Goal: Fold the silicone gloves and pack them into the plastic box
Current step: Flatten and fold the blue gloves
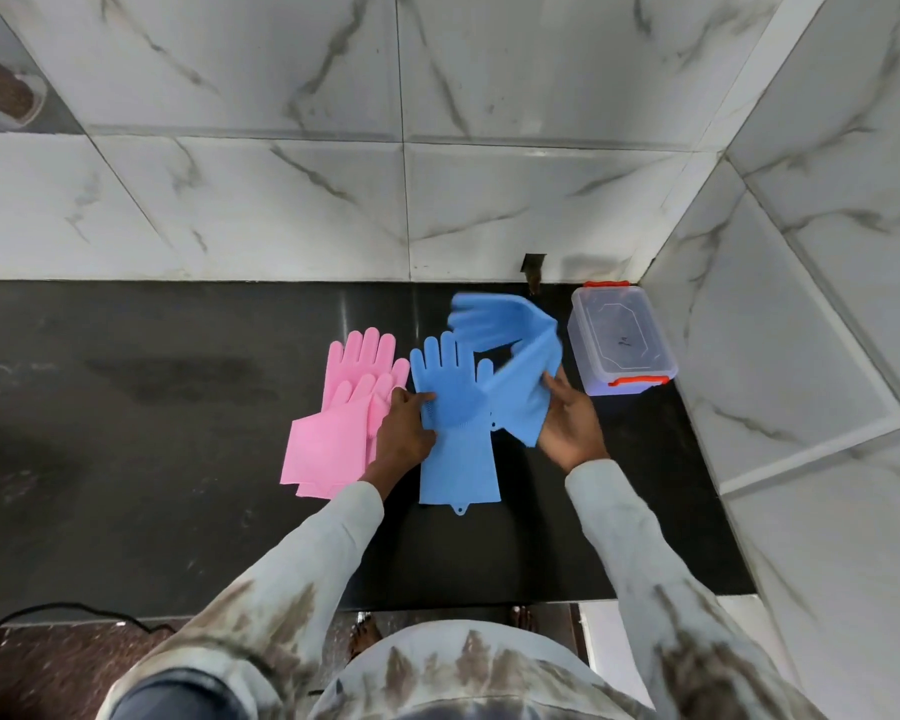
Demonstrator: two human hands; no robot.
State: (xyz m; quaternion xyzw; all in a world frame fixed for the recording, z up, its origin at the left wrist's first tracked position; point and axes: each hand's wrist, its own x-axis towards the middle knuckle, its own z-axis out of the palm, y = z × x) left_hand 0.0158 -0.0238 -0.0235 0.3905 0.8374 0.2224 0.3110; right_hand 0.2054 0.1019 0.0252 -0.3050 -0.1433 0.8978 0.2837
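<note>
Two pink silicone gloves (333,428) lie stacked flat on the black countertop (152,459), fingers pointing away. Right of them one blue glove (455,433) lies flat, and my left hand (404,433) presses on its left edge at the palm. My right hand (570,423) grips the cuff of a second blue glove (510,350), which is lifted off the counter, blurred, with its fingers hanging toward the wall. The clear plastic box (619,343) with red latches stands at the counter's back right corner with its lid on.
Marble-patterned tiled walls (827,304) close the counter at the back and right. A small dark gap (533,270) sits at the wall's base behind the gloves. The counter's front edge runs below my arms, with a black cable (74,613) at lower left.
</note>
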